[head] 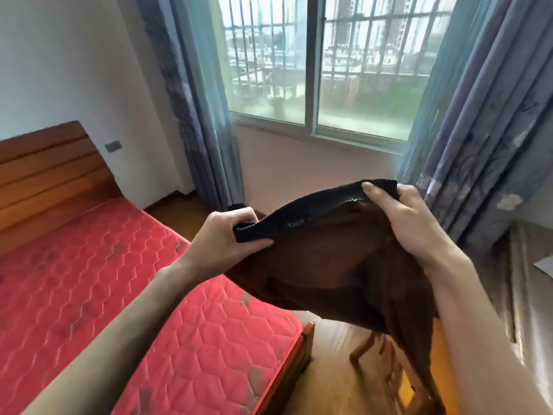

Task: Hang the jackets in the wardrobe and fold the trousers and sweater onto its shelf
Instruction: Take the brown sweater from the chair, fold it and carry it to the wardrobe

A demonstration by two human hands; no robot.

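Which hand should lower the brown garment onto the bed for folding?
Left, probably. The left hand grips the garment at its black ribbed edge on the bed's side; the right hand grips the far end, toward the curtain.

Bright daylight floods through the window (pixel 314 70) (slightly overexposed); edges bend from wide-angle distortion, with motion blur low down

The dark garment (pixel 344 265) runs past the bottom edge, so its full shape cannot be told; it might be trousers or a jacket. It hides most of the wooden chair (pixel 368 348) beneath. The bed (pixel 149 295) is cut off at left and blurred
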